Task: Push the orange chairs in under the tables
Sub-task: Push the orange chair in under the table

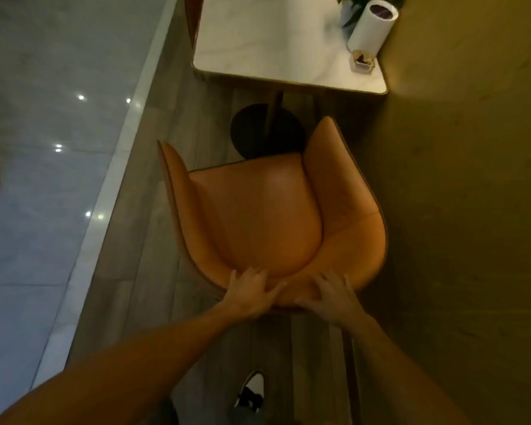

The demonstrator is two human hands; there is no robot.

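On the far right corner of the white marble-topped desk (267, 41), a small square holder (362, 63) is seen with something dark inside it; what it holds cannot be made out. Just behind it a white cylinder with a dark top (373, 24) is stood, and beside that a white pot with green leaves (348, 9) is partly cut off by the frame edge.

The orange chair (267, 210) is upholstered in smooth, leather-like material, with a rounded seat cushion, two curved arms that rise to points toward the desk, and a thin darker trim along its outer edge. It is placed on the grey wood-look floor (154, 240), facing the desk, with its seat not yet under the desktop; the arm tips are near the desk's front edge, and the round dark base of the desk's pedestal (258, 130) is visible between chair and desk. A tan wall (460, 194) runs close along the chair's right side.

The top of the backrest is gripped by both hands. The left hand (250, 294) is laid over the rim with fingers spread onto the inner surface, and the right hand (331, 299) is set just beside it in the same manner, fingers curled over the edge. A black-and-white shoe (249, 392) is seen on the floor below the chair.
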